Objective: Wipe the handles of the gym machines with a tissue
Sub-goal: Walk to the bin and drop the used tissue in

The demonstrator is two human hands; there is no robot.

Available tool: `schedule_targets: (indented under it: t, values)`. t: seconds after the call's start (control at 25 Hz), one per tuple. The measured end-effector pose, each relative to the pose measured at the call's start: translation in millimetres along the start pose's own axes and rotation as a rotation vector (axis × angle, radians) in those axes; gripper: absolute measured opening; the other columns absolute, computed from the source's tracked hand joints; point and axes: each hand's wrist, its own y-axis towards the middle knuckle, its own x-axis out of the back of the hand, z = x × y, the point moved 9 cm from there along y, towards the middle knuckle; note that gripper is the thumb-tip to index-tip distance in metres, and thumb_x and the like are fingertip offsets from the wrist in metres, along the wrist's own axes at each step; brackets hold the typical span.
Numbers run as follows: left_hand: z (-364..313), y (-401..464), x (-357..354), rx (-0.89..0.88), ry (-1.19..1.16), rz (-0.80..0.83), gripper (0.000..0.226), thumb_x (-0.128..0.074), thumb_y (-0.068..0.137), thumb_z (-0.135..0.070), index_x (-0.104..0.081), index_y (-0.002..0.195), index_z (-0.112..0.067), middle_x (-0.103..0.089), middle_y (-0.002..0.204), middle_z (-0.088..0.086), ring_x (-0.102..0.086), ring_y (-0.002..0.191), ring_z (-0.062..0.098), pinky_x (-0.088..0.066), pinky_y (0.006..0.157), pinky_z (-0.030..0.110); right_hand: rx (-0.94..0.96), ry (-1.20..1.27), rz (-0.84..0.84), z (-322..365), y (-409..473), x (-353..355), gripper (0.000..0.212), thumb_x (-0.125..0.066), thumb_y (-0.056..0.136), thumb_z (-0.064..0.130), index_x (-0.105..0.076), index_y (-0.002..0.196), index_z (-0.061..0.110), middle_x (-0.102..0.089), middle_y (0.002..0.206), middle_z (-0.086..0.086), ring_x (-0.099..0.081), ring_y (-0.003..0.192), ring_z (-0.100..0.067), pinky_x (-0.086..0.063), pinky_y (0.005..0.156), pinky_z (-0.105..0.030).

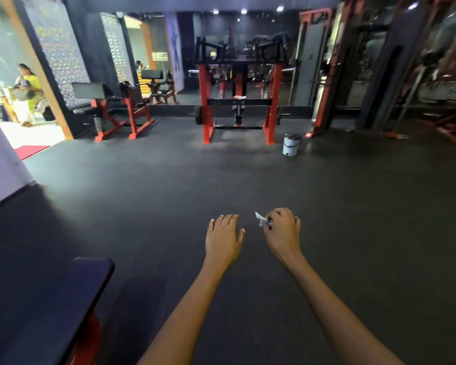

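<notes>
Both arms reach forward over the dark rubber floor. My right hand (282,229) pinches a small crumpled white tissue (261,219), which sticks out to the left of its curled fingers. My left hand (224,237) is beside it, palm down, fingers straight and holding nothing. The nearest gym machine ahead is a red and black frame (238,83) against the far mirror wall, several steps away; its black upper handles (208,48) are out of reach of both hands.
A red and black bench machine (113,106) stands at the left back. A white pedal bin (291,144) sits on the floor right of the frame. A dark padded bench (71,299) is close at lower left. Cable racks (379,75) fill the right. A person stands in the bright doorway (27,96).
</notes>
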Motion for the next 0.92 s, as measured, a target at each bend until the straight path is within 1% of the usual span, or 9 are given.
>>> schedule_targets:
  t: [0.2, 0.52, 0.64, 0.72, 0.84, 0.92]
  values:
    - [-42, 89, -25, -0.125, -0.014, 0.012, 0.047, -0.04, 0.102, -0.038, -0.04, 0.145, -0.019, -0.044, 0.148, -0.002, -0.032, 0.14, 0.017, -0.016, 0.117, 0.036, -0.066, -0.049, -0.065, -49, 69, 5, 0.012, -0.062, 0.082, 0.015, -0.067, 0.091, 0.01, -0.058, 0.104, -0.006, -0.049, 0.109, -0.028, -0.029, 0.089, -0.04]
    - [-66, 261, -83, -0.234, -0.031, 0.091, 0.049, -0.036, 0.103, -0.041, -0.041, 0.144, -0.014, -0.046, 0.147, 0.003, -0.036, 0.138, 0.02, -0.021, 0.114, 0.032, -0.156, -0.184, -0.104, -122, 211, -36, 0.017, -0.059, 0.086, 0.022, -0.07, 0.092, 0.01, -0.06, 0.1, -0.006, -0.05, 0.109, -0.027, -0.03, 0.095, -0.043]
    - [-84, 335, -108, -0.283, -0.002, 0.13, 0.049, -0.036, 0.103, -0.041, -0.042, 0.143, -0.013, -0.047, 0.145, 0.005, -0.038, 0.136, 0.021, -0.024, 0.112, 0.033, -0.188, -0.253, -0.077, -157, 276, -53, 0.02, -0.057, 0.087, 0.024, -0.07, 0.097, 0.012, -0.061, 0.103, -0.007, -0.049, 0.111, -0.027, -0.029, 0.098, -0.043]
    - [-100, 387, -123, -0.307, 0.012, 0.135, 0.049, -0.036, 0.103, -0.04, -0.042, 0.142, -0.012, -0.047, 0.145, 0.006, -0.039, 0.135, 0.022, -0.025, 0.112, 0.033, -0.195, -0.295, -0.072, -183, 322, -63, 0.022, -0.057, 0.088, 0.023, -0.069, 0.1, 0.01, -0.061, 0.106, -0.01, -0.048, 0.112, -0.029, -0.028, 0.1, -0.044]
    - [-125, 461, -154, -0.306, 0.006, 0.149, 0.049, -0.036, 0.103, -0.039, -0.043, 0.142, -0.01, -0.048, 0.144, 0.008, -0.04, 0.134, 0.025, -0.026, 0.111, 0.035, -0.17, -0.335, -0.056, -226, 390, -83, 0.022, -0.057, 0.087, 0.02, -0.067, 0.1, 0.005, -0.06, 0.106, -0.014, -0.049, 0.111, -0.032, -0.028, 0.101, -0.046]
    - [-141, 511, -181, -0.294, 0.01, 0.166, 0.049, -0.036, 0.104, -0.039, -0.043, 0.142, -0.01, -0.048, 0.144, 0.009, -0.041, 0.134, 0.026, -0.027, 0.112, 0.037, -0.168, -0.357, -0.018, -256, 438, -98, 0.024, -0.054, 0.09, 0.023, -0.066, 0.104, 0.007, -0.059, 0.109, -0.013, -0.047, 0.113, -0.03, -0.027, 0.102, -0.045]
